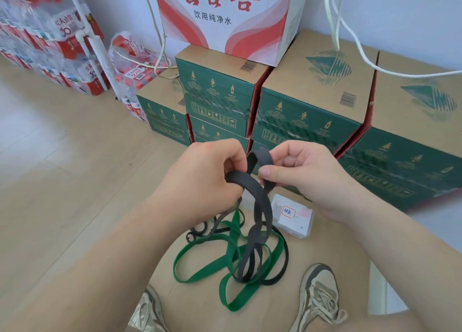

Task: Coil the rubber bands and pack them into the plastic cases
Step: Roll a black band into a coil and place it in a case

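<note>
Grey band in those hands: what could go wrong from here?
1. The grey band hangs down into the green band and black band lying below, so winding may drag them up in a tangle.
2. The left hand and right hand only pinch the first loops; a slip could let them spring open.
3. The plastic case looks shut, and neither hand is free to open it.
</note>
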Available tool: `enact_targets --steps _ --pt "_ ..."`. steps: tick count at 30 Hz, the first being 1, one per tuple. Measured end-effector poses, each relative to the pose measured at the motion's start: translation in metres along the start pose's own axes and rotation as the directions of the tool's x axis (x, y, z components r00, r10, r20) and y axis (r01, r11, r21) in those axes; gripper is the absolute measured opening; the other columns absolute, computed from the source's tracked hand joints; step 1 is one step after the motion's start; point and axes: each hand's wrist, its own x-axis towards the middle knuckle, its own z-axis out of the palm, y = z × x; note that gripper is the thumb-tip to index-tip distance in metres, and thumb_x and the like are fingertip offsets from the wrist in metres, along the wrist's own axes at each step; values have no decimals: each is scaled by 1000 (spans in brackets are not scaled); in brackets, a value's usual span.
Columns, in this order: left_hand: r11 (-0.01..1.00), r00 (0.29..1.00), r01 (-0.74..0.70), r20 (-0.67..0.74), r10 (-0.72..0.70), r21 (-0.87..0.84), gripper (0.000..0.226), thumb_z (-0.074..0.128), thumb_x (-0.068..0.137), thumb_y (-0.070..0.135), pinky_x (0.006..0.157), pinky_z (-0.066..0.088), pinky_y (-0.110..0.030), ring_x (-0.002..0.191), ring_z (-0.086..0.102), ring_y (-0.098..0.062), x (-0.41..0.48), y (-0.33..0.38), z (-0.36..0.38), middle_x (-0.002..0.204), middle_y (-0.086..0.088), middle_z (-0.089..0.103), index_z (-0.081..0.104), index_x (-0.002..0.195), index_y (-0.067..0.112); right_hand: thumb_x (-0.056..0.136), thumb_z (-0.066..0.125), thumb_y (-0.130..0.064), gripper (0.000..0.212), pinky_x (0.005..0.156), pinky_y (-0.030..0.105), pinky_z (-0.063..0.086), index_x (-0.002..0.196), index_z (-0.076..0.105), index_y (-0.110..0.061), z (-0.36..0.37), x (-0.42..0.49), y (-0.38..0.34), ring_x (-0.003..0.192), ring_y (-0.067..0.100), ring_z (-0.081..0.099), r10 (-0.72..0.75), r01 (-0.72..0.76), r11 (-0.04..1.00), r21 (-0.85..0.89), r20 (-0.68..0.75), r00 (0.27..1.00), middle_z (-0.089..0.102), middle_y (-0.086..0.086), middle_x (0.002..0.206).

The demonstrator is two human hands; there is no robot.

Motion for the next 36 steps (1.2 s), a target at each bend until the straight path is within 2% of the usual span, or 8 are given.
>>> enact_targets --steps 3,10,14,17,22,28,32,36 --pt "999 999 37 -8 -37 -21 27 79 71 8 64 52 -24 71 61 -6 2 -1 -2 72 13 64 62 77 28 86 77 -2 17 75 30 60 102 71 -3 4 -1 1 75 19 71 -32 32 999 15 17 999 77 11 84" --pt "978 996 82 -18 -87 -193 28 77 69 6 58 50 -18 66 59 -7 4 3 -7 73 7 65 62 81 26 101 61 -12 18 95 53 58 103 71 2 16 -1 2 90 37 72 12 -20 996 90 82 997 74 27 102" --pt "961 992 130 34 -125 -244 34 80 71 8 60 51 -19 70 60 -11 4 4 -10 80 3 65 62 92 27 91 73 -23 34 87 36 59 113 66 2 18 -6 -1 93 30 73 -15 -25 985 171 231 973 75 23 105" --pt "949 987 158 24 -157 -272 40 80 69 5 67 56 -23 78 63 -9 4 3 -10 88 5 66 63 98 27 75 87 -13 51 87 36 60 116 61 -2 24 -10 3 92 22 72 -37 7 993 119 251 967 78 12 101" --pt "926 979 196 112 -168 -322 41 89 72 17 77 61 -29 88 68 -1 4 -2 -15 97 18 70 68 103 33 89 74 1 28 73 31 57 112 57 -1 23 -9 0 75 22 68 -42 35 999 37 237 971 75 9 83" --pt "982 970 123 225 -89 -142 52 84 80 25 75 48 -17 99 58 -2 2 -14 -12 109 22 63 61 124 41 99 59 2 14 88 56 56 113 59 4 12 -11 -7 70 23 57 -123 120 992 27 282 952 65 8 75" --pt "989 967 93 245 -61 -119 29 70 86 14 76 53 -21 90 60 -3 2 -12 -1 94 15 67 64 105 35 103 54 -4 16 80 43 58 116 63 -2 4 -10 -7 69 21 57 -162 174 984 -32 228 960 62 7 74" --pt "996 999 13 31 -16 86 20 64 80 17 70 54 -39 79 57 -13 7 -13 -5 78 11 64 68 95 31 102 57 -13 14 68 29 49 110 65 -21 -5 -8 -6 64 9 53 -137 200 913 -356 193 971 65 -10 71"
